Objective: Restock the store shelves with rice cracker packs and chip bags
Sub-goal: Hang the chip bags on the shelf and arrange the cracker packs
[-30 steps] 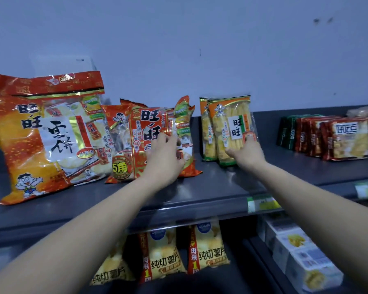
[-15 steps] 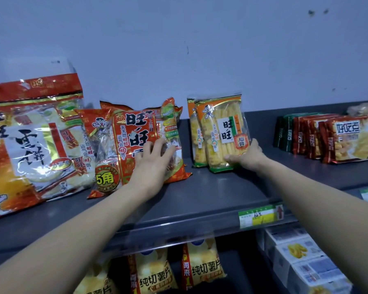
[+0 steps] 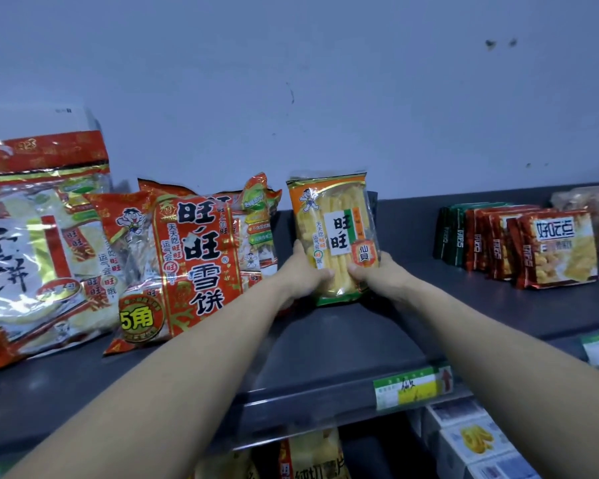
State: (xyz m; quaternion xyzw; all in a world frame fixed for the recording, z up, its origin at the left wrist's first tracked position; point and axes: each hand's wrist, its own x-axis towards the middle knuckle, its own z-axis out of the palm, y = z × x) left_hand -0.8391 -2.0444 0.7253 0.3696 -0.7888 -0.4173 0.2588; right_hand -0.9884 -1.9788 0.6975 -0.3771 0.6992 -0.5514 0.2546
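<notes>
Shifted left hand off the red cracker pack onto the yellow rice cracker pack, joining right hand; now clamped with both hands on its lower sides. Held upright on the shelf, just beside the red cracker pack. Probably squaring it before release

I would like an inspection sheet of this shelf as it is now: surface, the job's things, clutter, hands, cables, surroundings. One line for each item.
Surface: dark grey shelf, price label on its front edge.
Job's things: yellow rice cracker pack upright, gripped low by both hands; red rice cracker packs leaning at its left; large red bag far left.
Clutter: nothing seen.
Hands: left hand grips the pack's left side, right hand its right side.
Cables: nothing seen.
Surroundings: pale wall behind; red and green snack packs at right; chip bags and white boxes below.
</notes>
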